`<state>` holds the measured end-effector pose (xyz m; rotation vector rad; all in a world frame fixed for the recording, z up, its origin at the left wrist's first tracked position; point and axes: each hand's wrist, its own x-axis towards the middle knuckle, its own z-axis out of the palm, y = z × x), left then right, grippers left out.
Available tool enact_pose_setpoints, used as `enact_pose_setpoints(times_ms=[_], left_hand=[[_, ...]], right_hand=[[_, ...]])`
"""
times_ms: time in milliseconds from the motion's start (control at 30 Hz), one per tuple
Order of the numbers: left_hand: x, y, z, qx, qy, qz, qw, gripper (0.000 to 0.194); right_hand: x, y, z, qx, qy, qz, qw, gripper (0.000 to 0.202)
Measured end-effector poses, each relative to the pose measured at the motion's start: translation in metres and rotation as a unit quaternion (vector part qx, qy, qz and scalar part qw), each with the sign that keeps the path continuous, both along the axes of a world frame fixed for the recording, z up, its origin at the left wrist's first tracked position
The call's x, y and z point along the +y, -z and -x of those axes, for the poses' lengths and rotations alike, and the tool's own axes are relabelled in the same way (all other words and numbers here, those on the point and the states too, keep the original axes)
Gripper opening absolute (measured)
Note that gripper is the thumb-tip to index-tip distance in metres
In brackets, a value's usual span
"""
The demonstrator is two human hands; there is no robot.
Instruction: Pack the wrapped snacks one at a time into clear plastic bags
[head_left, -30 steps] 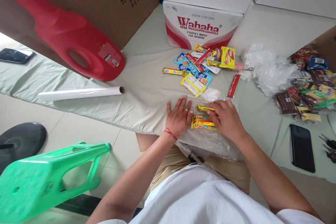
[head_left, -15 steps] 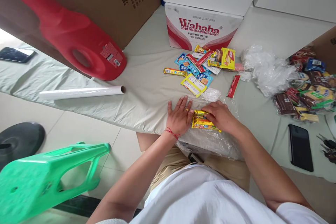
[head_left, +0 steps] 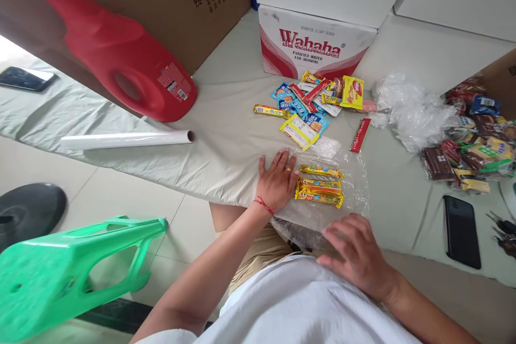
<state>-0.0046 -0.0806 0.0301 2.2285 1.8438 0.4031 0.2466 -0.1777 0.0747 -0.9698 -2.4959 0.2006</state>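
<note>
Several yellow snack bars [head_left: 320,193] lie side by side on a sheet of clear plastic film [head_left: 355,183] at the table's front edge. One more yellow bar [head_left: 321,171] sits a little behind them. My left hand [head_left: 277,180] lies flat with fingers spread, its thumb beside the left ends of the bars. My right hand [head_left: 355,250], slightly blurred, is in front of the table edge near my shirt, its fingers apart and nothing in them. Behind the film is a pile of blue, red and yellow snack packets [head_left: 304,110].
A white roll [head_left: 129,140] and a red jug [head_left: 133,64] are at the left. Crumpled plastic [head_left: 415,110], bagged snacks [head_left: 470,145], a phone [head_left: 461,231] and keys [head_left: 503,231] lie right. A Wahaha box [head_left: 314,45] stands behind. A green stool [head_left: 72,274] stands on the floor.
My right hand has let go of the yellow bars and moved back toward my body, opening. The rear bar now lies apart from the others. My left hand has stayed in place.
</note>
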Motion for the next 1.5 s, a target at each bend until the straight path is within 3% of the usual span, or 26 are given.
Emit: enact_pose_setpoints(times_ms=[100, 200, 367, 467, 600, 700, 800, 967, 1033, 1100, 1167, 1233, 1333, 1433, 1500], left_hand=[[0.0, 0.0, 0.0, -0.005, 0.002, -0.001, 1.0, 0.056], [0.001, 0.0, 0.0, -0.012, -0.001, -0.001, 1.0, 0.056], [0.004, -0.001, 0.002, -0.055, -0.022, 0.026, 0.998, 0.057], [0.008, -0.001, 0.005, -0.091, -0.024, 0.047, 0.994, 0.058], [0.012, -0.006, 0.018, -0.121, -0.008, 0.079, 0.989, 0.056], [0.012, -0.01, 0.033, -0.176, 0.011, 0.094, 0.98, 0.051], [0.005, -0.015, 0.048, -0.251, 0.019, 0.032, 0.967, 0.045], [-0.04, -0.024, 0.046, -0.237, -0.083, -0.266, 0.931, 0.023], [-0.065, -0.026, 0.031, -0.237, 0.024, -0.314, 0.919, 0.022], [-0.084, -0.024, 0.009, -0.214, 0.189, -0.283, 0.916, 0.021], [-0.089, -0.019, -0.011, -0.148, 0.279, -0.244, 0.917, 0.026], [-0.08, -0.015, -0.024, -0.103, 0.249, -0.195, 0.943, 0.033], [-0.052, -0.015, -0.025, -0.076, 0.088, -0.113, 0.987, 0.042], [-0.035, -0.023, -0.017, -0.06, -0.03, -0.104, 0.992, 0.044], [-0.037, -0.028, -0.017, -0.056, -0.022, -0.148, 0.987, 0.044]], right_hand=[[-0.026, 0.021, -0.005, -0.047, 0.009, -0.029, 0.998, 0.051], [-0.018, 0.026, -0.004, -0.051, 0.054, -0.019, 0.997, 0.049], [0.039, -0.005, 0.008, 0.034, 0.093, 0.087, 0.991, 0.023], [0.081, -0.018, 0.014, 0.1, 0.099, 0.202, 0.969, 0.023], [0.125, -0.012, 0.017, 0.113, 0.161, 0.315, 0.929, 0.027], [0.143, -0.003, 0.019, 0.082, 0.203, 0.385, 0.896, 0.03], [0.151, 0.001, 0.023, 0.032, 0.236, 0.406, 0.882, 0.031], [0.155, -0.002, 0.031, -0.041, 0.258, 0.373, 0.89, 0.032], [0.156, -0.002, 0.033, -0.055, 0.262, 0.362, 0.893, 0.032], [0.157, 0.0, 0.034, -0.064, 0.265, 0.349, 0.897, 0.032], [0.157, 0.002, 0.034, -0.068, 0.269, 0.338, 0.899, 0.032], [0.156, 0.003, 0.033, -0.067, 0.267, 0.335, 0.901, 0.032], [0.155, 0.003, 0.03, -0.062, 0.259, 0.34, 0.902, 0.032], [0.154, 0.001, 0.03, -0.058, 0.256, 0.346, 0.901, 0.031], [0.153, 0.0, 0.031, -0.056, 0.256, 0.346, 0.901, 0.031]])
